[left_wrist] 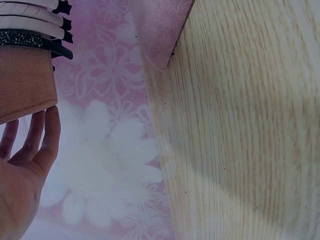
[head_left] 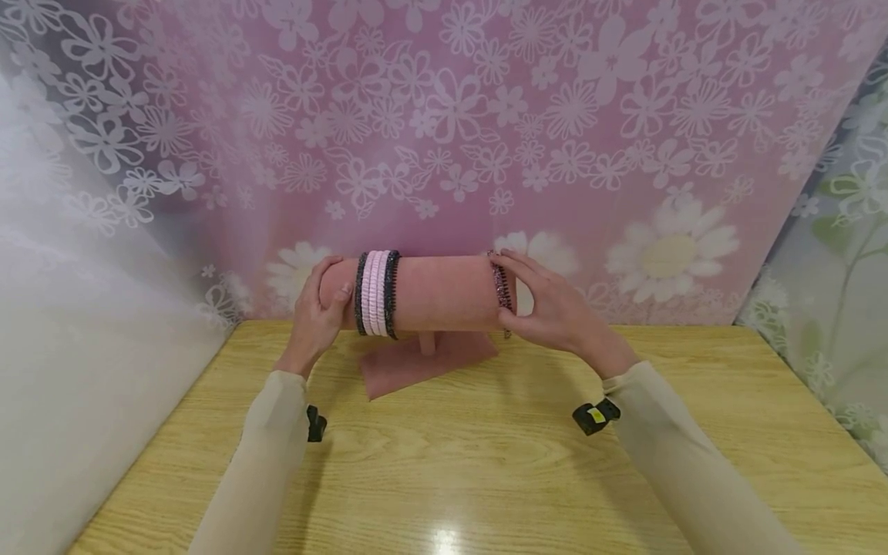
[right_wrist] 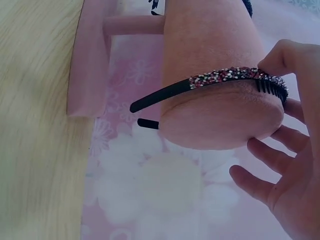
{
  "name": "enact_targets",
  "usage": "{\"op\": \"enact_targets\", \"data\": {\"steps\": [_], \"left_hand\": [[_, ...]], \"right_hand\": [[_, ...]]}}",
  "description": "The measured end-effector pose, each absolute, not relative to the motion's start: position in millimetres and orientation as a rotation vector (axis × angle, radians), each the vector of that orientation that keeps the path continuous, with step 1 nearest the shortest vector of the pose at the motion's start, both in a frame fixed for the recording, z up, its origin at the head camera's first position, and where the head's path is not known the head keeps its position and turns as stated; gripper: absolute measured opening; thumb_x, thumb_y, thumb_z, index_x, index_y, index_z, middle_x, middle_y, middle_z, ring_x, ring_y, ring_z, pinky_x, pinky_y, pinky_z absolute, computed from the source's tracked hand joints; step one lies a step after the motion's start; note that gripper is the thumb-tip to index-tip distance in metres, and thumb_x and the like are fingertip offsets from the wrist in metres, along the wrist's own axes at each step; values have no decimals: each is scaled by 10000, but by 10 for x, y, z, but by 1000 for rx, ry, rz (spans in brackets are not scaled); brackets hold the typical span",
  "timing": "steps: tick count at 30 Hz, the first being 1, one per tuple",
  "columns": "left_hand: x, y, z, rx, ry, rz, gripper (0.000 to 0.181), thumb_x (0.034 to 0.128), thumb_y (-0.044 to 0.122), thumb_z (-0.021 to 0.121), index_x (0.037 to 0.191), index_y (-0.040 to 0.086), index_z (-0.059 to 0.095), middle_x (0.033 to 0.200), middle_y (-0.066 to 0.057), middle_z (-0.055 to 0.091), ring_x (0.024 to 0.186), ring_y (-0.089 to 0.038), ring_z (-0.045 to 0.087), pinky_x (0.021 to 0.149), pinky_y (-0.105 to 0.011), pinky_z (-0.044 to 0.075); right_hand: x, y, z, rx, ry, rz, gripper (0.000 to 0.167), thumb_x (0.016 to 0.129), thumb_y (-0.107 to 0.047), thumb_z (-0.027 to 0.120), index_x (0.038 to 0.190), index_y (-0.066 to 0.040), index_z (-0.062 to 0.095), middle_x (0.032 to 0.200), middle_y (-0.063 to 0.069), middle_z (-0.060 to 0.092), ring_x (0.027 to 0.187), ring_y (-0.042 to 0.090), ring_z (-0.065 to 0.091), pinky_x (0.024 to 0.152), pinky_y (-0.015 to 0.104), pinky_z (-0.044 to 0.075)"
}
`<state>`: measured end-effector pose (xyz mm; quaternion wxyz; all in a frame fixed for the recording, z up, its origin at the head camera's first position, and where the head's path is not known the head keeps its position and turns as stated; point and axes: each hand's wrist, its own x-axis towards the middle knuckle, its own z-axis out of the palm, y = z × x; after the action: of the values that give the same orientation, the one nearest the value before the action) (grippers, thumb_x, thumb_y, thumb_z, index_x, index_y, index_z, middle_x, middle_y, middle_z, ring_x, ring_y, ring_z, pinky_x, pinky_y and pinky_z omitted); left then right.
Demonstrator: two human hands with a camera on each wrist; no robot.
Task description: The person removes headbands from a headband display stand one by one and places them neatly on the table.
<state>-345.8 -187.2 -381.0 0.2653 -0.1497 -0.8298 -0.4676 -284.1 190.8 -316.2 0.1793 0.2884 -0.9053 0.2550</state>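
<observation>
A pink velvet headband stand (head_left: 447, 293) has a horizontal roll on a short post above a flat base (head_left: 395, 374). My left hand (head_left: 317, 312) holds the roll's left end, thumb in front and fingers behind. Towards that end sit several pale pink headbands (head_left: 375, 293) between dark glittery ones (head_left: 393, 297). At the roll's right end, my right hand (head_left: 555, 308) pinches a toothed headband (right_wrist: 220, 76) covered in red, silver and dark sparkles. The right wrist view shows this headband around the roll near its end face, its two black tips sticking out past the roll.
The stand rests on a wood-grain table (head_left: 444, 447) near its back edge. Behind hangs a pink flowered backdrop (head_left: 444, 100), with a pale sheet (head_left: 83, 324) at the left and a flowered one (head_left: 825, 324) at the right. Each wrist carries a small black camera (head_left: 597, 416).
</observation>
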Motion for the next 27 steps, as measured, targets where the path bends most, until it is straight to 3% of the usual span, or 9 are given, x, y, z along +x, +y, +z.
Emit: {"op": "enact_targets", "data": {"steps": [7,13,18,27], "left_hand": [[-3459,-1877,-3812,-398,-2238,-1264,582,996,515,563,1511,267,457,1556,-51,489,1320,-370,527,1062,-629,407],[-3464,-1878,-3812,-400,-2240,-1258,575,999,512,564,1510,271,458,1556,-51,487,1315,-367,531,1065,-626,408],[-3462,-1871,-3806,-402,-2240,-1257,571,998,511,569,1506,273,462,1544,-55,496,1303,-358,536,1062,-613,413],[-3451,-1865,-3809,-398,-2238,-1261,570,995,509,574,1501,271,467,1536,-57,503,1304,-353,533,1069,-607,406]], "right_hand": [[-2831,1943,-3220,796,-2527,841,710,901,-227,725,1553,-160,453,1644,133,368,1488,371,397,1091,586,452],[-2786,1989,-3299,815,-2430,924,657,911,-157,747,1520,-134,502,1456,141,529,1193,323,646,889,495,589],[-2734,2019,-3343,840,-2382,981,623,913,-109,755,1495,-123,534,1255,111,631,968,249,723,775,392,619],[-2676,2014,-3417,826,-2264,1064,480,899,-25,757,1366,-37,645,1136,154,724,837,244,752,700,251,608]]}}
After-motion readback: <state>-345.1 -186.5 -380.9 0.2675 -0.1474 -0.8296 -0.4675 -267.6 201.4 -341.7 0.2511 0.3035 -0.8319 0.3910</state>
